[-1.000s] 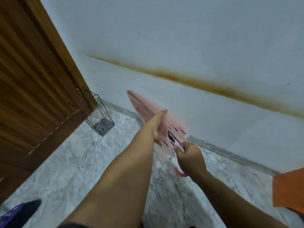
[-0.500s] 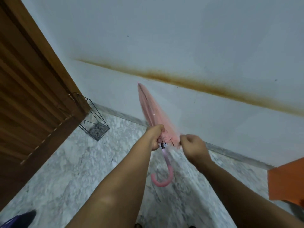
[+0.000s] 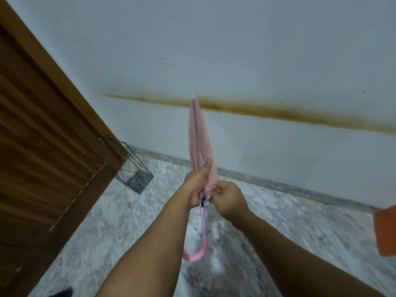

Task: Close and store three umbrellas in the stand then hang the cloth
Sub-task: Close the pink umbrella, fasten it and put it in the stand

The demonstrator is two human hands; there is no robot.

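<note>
Umbrella [image 3: 200, 144], pink, translucent canopy folded shut, held tip-up in front of the wall [image 3: 257, 50], its tip reaching across a rust-brown stain [image 3: 278, 113] that runs along the plaster; curved pink handle [image 3: 196, 255] hanging below the hands, above the floor. Left hand [image 3: 196, 185]: fingers wrapped round the lower end of the gathered canopy, thumb lying straight up along the fabric. Right hand [image 3: 228, 199]: fingers curled, pinching the canopy's bottom edge just beside the left hand, above a black and white fitting on the shaft; what exactly lies between its fingertips cannot be told. Both forearms bare, reaching in from the bottom of the view. Wire stand [image 3: 134, 174], black, open-framed with a mesh base, on the floor in the corner beside the wooden door [image 3: 42, 157], well apart from the umbrella, to its left. Floor [image 3: 107, 221]: grey-white marble with a grey skirting strip along the wall. Orange object [image 3: 385, 230], partly cut off at the right edge, kind uncertain
</note>
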